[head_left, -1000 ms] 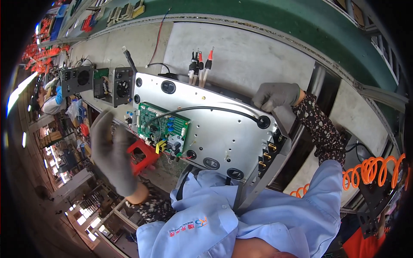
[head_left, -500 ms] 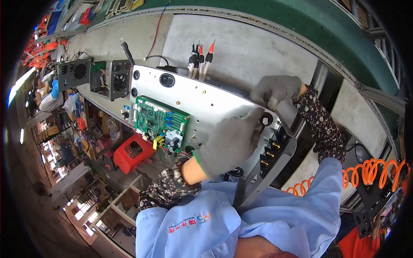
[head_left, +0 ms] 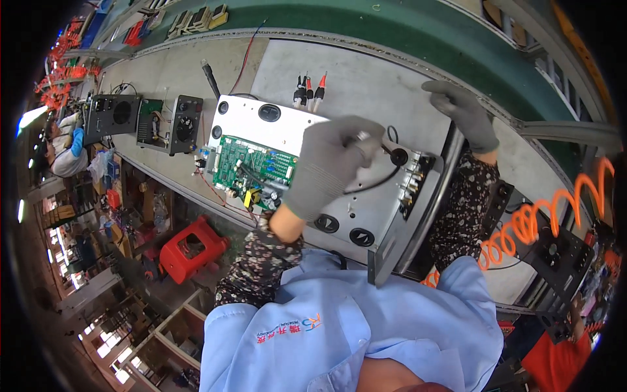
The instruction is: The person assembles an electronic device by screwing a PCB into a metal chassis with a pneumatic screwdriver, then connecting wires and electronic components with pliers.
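A white metal chassis panel (head_left: 372, 208) lies in front of me, with a green circuit board (head_left: 251, 163) mounted on its left part. My left hand (head_left: 330, 163), in a grey glove, is above the middle of the panel. Its fingers are closed on the white-tipped end of a black cable (head_left: 381, 187), which loops from a round black grommet (head_left: 399, 157) in the panel. Beyond the panel's right end, my gloved right hand (head_left: 465, 116) is raised over the bench with fingers apart and nothing visible in it. A dark bracket (head_left: 392, 248) with brass terminals (head_left: 411, 179) borders the panel's right end.
Red and black cable ends (head_left: 312, 91) stand behind the panel. Two dark equipment cases (head_left: 179, 125) are at the left, and a red plastic housing (head_left: 194, 248) sits below the bench. An orange coiled hose (head_left: 522, 228) runs along the right. Another person (head_left: 68, 153) is at far left.
My left hand has drawn away from the grommet leftward and up, with the black cable now showing. My right hand has left the panel's far edge and moved outward right, its fingers opened.
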### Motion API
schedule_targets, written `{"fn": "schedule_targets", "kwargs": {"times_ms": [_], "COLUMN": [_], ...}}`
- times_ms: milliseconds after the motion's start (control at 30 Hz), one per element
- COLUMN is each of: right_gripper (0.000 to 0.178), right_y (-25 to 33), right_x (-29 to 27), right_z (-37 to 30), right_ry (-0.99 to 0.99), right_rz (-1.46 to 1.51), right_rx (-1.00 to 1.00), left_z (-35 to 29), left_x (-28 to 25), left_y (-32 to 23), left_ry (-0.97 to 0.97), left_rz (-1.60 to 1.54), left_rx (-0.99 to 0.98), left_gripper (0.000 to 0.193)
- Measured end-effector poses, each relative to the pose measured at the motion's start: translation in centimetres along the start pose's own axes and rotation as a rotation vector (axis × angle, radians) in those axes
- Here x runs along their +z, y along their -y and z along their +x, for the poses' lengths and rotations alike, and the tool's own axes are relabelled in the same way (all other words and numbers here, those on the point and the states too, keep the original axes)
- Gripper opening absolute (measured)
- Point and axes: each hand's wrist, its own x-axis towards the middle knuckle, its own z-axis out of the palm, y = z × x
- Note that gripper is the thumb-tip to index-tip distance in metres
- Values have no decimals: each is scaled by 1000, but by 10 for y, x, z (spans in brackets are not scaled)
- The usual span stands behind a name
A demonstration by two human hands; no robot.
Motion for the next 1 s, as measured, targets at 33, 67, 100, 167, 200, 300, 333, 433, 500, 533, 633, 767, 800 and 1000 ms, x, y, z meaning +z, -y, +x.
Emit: {"fn": "schedule_targets", "kwargs": {"times_ms": [33, 67, 100, 167, 200, 300, 333, 433, 500, 533, 633, 767, 800, 1000], "right_gripper": [32, 32, 32, 31, 31, 21, 21, 19, 20, 21, 23, 33, 35, 31], "right_y": [28, 50, 72, 112, 119, 130, 142, 171, 194, 192, 150, 169, 180, 138], "right_x": [-9, -7, 2, 34, 55, 104, 111, 118, 48, 22, 74, 142, 163, 291], "right_z": [-22, -36, -50, -66, -70, -75, -73, -57, -91, -98, -44, -67, -87, -163], "right_ry": [34, 94, 87, 313, 323, 290, 299, -150, -565, -690, -507, -732, -797, -995], "right_rz": [-64, -113, -134, -199, -218, -692, -711, -322, -412, -561, -1082, -919, -871, -763], "right_rx": [-75, -161, -167, -130, -142, -355, -365, -302, -315, -352, 227, 178, 172, 304], "left_z": [-7, -17, -27, -51, -65, -88, -94, -104, -123, -120, -86, -13, -8, -79], "left_x": [-4, -7, -7, -16, -23, -53, -67, -133, -127, -138, -219, -322, -314, -280], "left_y": [-11, -17, -21, -33, -36, -39, -39, -47, -89, -86, -9, 145, 150, 124], "left_ry": [52, 57, 49, 23, -7, -56, -92, -101, -21, -43, 89, -69, -15, 314], "left_rz": [-36, -26, -2, 12, 40, -54, -152, -165, -129, -79, -500, 106, -174, -233], "left_rx": [79, 187, 270, 372, 392, 536, 609, 690, 810, 894, 600, 617, 479, 22], "left_gripper": [18, 18, 18, 17, 17, 18, 19, 30, 43, 41, 40, 33, 28, 22]}}
